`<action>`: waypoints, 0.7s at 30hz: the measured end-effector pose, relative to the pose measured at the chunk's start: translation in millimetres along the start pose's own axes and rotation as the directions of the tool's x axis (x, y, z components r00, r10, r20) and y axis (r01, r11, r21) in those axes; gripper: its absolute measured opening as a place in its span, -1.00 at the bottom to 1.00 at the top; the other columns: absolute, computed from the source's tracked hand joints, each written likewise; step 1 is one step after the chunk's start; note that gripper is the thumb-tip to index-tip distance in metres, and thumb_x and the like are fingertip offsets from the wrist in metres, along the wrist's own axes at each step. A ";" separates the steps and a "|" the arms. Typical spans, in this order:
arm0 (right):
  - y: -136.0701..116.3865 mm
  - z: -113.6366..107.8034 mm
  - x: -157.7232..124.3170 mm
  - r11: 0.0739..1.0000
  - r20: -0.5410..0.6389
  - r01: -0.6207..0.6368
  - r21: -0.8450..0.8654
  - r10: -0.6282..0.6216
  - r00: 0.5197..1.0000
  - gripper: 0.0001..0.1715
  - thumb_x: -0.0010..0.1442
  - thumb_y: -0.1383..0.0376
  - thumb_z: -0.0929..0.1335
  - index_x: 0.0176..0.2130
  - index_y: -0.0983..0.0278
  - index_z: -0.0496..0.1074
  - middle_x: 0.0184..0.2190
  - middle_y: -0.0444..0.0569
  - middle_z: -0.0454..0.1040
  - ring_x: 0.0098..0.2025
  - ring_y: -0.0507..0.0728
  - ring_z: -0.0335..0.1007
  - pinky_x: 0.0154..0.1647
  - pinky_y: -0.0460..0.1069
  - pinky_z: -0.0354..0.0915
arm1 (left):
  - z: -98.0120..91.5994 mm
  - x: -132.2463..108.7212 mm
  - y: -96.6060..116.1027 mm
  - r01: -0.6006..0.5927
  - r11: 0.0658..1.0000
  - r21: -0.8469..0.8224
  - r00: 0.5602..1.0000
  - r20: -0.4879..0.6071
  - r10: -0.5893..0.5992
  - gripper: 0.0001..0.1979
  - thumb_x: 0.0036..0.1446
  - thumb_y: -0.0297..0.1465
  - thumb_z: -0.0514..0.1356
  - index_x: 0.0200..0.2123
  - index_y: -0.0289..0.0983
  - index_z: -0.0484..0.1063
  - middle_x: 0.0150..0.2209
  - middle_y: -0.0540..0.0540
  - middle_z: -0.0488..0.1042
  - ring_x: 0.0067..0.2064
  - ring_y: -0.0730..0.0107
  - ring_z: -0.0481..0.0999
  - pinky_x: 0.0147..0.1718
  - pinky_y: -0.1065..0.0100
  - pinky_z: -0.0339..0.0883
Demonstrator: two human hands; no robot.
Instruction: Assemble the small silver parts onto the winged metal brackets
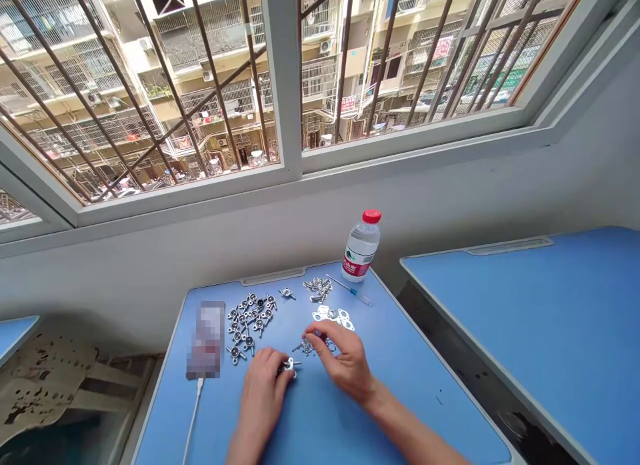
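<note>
My left hand (263,388) rests on the blue desk (400,365), its fingers closed on a small silver metal fitting (290,365). Just to its right, my right hand (343,355) has its fingertips curled down and pinched over a little heap of screws (305,347). A cluster of several assembled silver fittings (250,318) lies left of the hands. Flat white metal plates (335,315) and another pile of small silver parts (319,288) lie beyond my right hand.
A clear water bottle (361,248) with a red cap stands at the desk's far edge, a thin screwdriver (350,290) beside it. A phone (206,338) with a white cable (193,418) lies at the left. A second blue desk (550,318) stands to the right, under a barred window.
</note>
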State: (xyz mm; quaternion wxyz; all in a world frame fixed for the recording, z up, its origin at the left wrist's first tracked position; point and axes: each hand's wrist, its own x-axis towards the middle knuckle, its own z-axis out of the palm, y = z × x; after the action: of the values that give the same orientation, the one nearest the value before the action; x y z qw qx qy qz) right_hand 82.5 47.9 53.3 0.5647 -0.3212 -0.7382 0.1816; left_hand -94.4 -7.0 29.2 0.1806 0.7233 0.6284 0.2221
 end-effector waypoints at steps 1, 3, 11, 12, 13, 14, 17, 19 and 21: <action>0.0 -3.4 1.9 1.000 -0.050 -0.014 0.010 0.015 0.999 -0.90 0.28 0.40 0.31 -0.28 0.25 0.43 -0.48 -0.11 0.49 -0.49 0.03 0.37 -0.43 -0.09 0.31 | -4.1 6.9 1.6 -0.006 1.000 0.028 1.000 -0.006 0.006 -0.91 0.23 -0.50 0.16 -0.25 -0.22 0.44 -0.26 -0.06 0.49 -0.17 0.22 0.46 -0.19 0.25 0.30; 0.4 -8.7 4.6 0.999 -0.119 -0.033 0.019 0.035 0.992 -0.90 0.27 0.40 0.32 -0.26 0.25 0.44 -0.45 -0.11 0.52 -0.48 0.02 0.39 -0.42 -0.10 0.33 | -11.7 23.8 5.0 -0.020 0.994 0.107 0.999 -0.034 0.023 -0.93 0.22 -0.48 0.19 -0.23 -0.22 0.44 -0.25 -0.06 0.51 -0.16 0.20 0.47 -0.17 0.23 0.28; 4.9 -11.3 5.8 1.000 -0.140 0.012 -0.010 -0.014 0.990 -0.88 0.27 0.42 0.32 -0.23 0.24 0.44 -0.44 -0.10 0.53 -0.48 0.03 0.43 -0.44 -0.09 0.35 | -2.8 92.4 12.3 -0.050 0.958 0.281 0.997 -0.049 0.067 -0.95 0.21 -0.46 0.22 -0.25 -0.22 0.48 -0.23 -0.07 0.53 -0.11 0.17 0.45 -0.12 0.17 0.21; 5.0 -11.5 5.8 1.000 -0.137 0.023 -0.019 -0.026 0.990 -0.87 0.27 0.42 0.32 -0.23 0.23 0.44 -0.44 -0.10 0.53 -0.48 0.03 0.43 -0.44 -0.10 0.35 | 1.5 97.5 11.6 -0.048 0.955 0.294 0.997 -0.046 0.064 -0.95 0.21 -0.45 0.23 -0.25 -0.22 0.49 -0.24 -0.09 0.53 -0.11 0.15 0.45 -0.13 0.17 0.21; 5.1 -11.9 5.9 0.999 -0.136 0.031 -0.029 -0.034 0.990 -0.87 0.27 0.43 0.32 -0.23 0.23 0.45 -0.44 -0.10 0.54 -0.49 0.02 0.44 -0.45 -0.10 0.35 | 5.5 101.6 10.5 -0.047 0.951 0.307 0.997 -0.045 0.063 -0.95 0.21 -0.45 0.23 -0.25 -0.23 0.50 -0.24 -0.10 0.52 -0.10 0.14 0.44 -0.13 0.17 0.21; 5.3 -12.4 6.0 0.999 -0.136 0.036 -0.039 -0.041 0.990 -0.88 0.27 0.42 0.32 -0.23 0.23 0.45 -0.44 -0.10 0.54 -0.49 0.02 0.44 -0.45 -0.10 0.35 | 9.1 104.8 9.3 -0.047 0.947 0.319 0.997 -0.042 0.063 -0.95 0.20 -0.45 0.24 -0.25 -0.23 0.50 -0.24 -0.11 0.52 -0.09 0.14 0.44 -0.13 0.17 0.20; 6.3 -13.8 6.3 0.997 -0.148 0.041 -0.063 -0.050 0.988 -0.89 0.26 0.42 0.33 -0.24 0.23 0.45 -0.42 -0.10 0.55 -0.47 0.03 0.47 -0.45 -0.11 0.36 | 16.5 110.4 6.1 -0.048 0.935 0.352 0.997 -0.046 0.068 -0.94 0.22 -0.45 0.22 -0.27 -0.22 0.52 -0.20 -0.13 0.47 -0.09 0.14 0.41 -0.13 0.18 0.20; 6.9 -14.4 6.5 0.996 -0.153 0.036 -0.076 -0.048 0.987 -0.89 0.26 0.41 0.33 -0.24 0.23 0.46 -0.42 -0.09 0.56 -0.46 0.04 0.49 -0.45 -0.10 0.37 | 19.1 112.1 5.0 -0.052 0.927 0.371 0.996 -0.052 0.077 -0.91 0.23 -0.47 0.20 -0.26 -0.22 0.52 -0.17 -0.15 0.44 -0.09 0.14 0.40 -0.14 0.19 0.20; 7.0 -14.5 6.7 0.996 -0.156 0.035 -0.088 -0.049 0.987 -0.89 0.25 0.41 0.33 -0.24 0.22 0.46 -0.43 -0.09 0.56 -0.47 0.05 0.49 -0.45 -0.09 0.38 | 21.1 113.6 4.6 -0.060 0.922 0.382 0.995 -0.054 0.087 -0.87 0.24 -0.50 0.16 -0.25 -0.22 0.52 -0.15 -0.16 0.41 -0.09 0.14 0.39 -0.15 0.20 0.21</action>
State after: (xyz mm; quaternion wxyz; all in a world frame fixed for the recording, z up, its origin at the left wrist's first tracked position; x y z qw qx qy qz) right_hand 97.1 56.2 58.0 0.6111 -0.3426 -0.7047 0.1123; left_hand -66.4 105.2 24.8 0.0066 0.7594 0.6378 0.1281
